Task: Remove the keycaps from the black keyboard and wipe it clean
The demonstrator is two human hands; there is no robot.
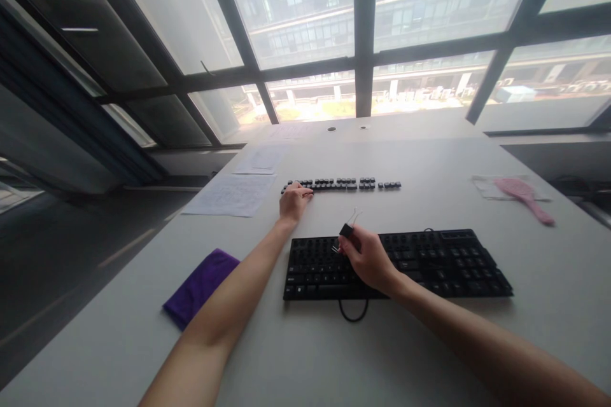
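Observation:
A black keyboard point(458, 267) lies on the white table, and some keycaps look absent from its upper rows. My right hand point(370, 257) is above its middle, fingers closed on a small black tool with thin wire loops point(347, 229). Beyond the keyboard, loose black keycaps point(346, 184) stand in rows. At the left end of those rows is my left hand point(294, 201), its fingers pinched together at the keycaps; what they hold, if anything, is too small to tell.
A folded purple cloth point(203, 286) lies beside my left forearm. Printed papers point(233, 195) are at the table's left edge. At the right, a pink hairbrush point(522, 194) rests partly on a white tissue point(484, 187). A cable loop point(354, 319) sticks out below the keyboard.

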